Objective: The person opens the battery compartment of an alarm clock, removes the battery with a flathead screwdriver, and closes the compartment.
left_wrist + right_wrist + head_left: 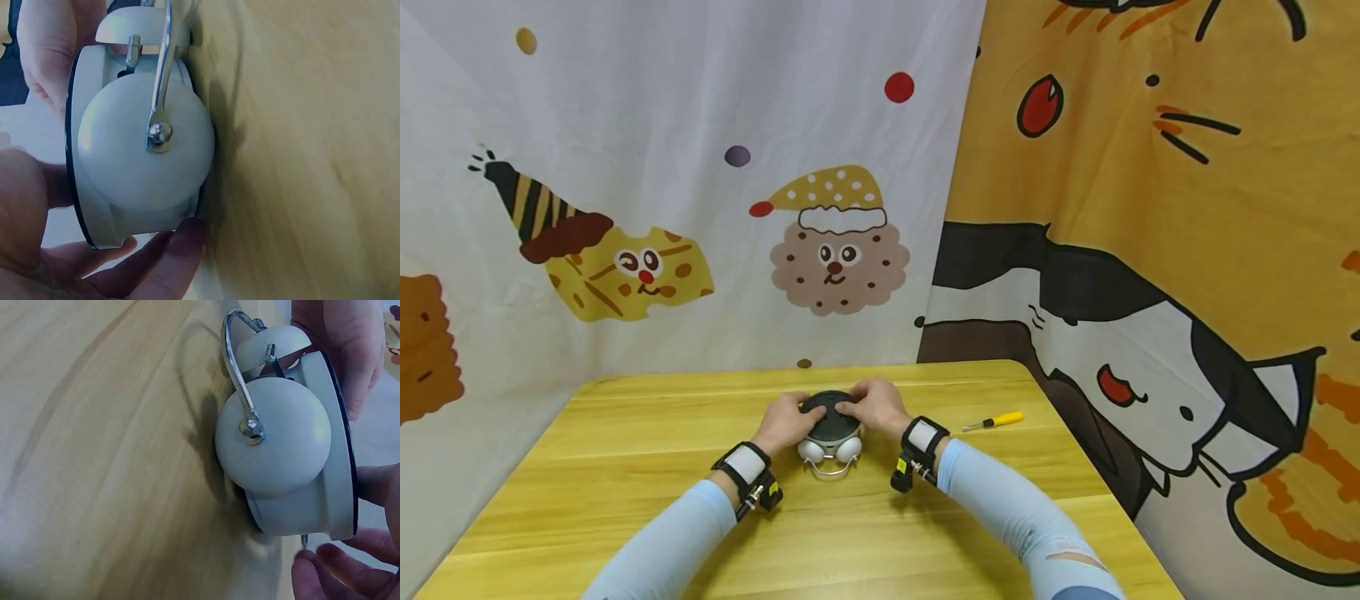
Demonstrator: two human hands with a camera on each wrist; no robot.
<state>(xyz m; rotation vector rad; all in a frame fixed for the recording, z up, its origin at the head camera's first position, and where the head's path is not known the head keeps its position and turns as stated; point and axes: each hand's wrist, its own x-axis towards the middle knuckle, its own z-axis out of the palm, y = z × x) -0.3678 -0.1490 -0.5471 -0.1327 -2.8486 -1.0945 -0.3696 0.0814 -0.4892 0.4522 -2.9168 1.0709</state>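
Observation:
A white twin-bell alarm clock (833, 427) lies flat on the wooden table with its dark back facing up. Its two round bells and metal handle (829, 472) point toward the person. My left hand (781, 422) grips the left side, thumb over the back and fingers curled along the rim. On the other side my right hand (882, 407) holds the clock the same way. The right wrist view shows a short metal foot (304, 541) beside the right fingertips. One bell (147, 144) fills much of the left wrist view. The dial is hidden underneath.
A screwdriver (994, 422) with a yellow handle lies on the table to the right of the clock. Behind the wooden table (625, 467) hangs a white cartoon-printed curtain (662, 125), with an orange one (1112, 183) at the right.

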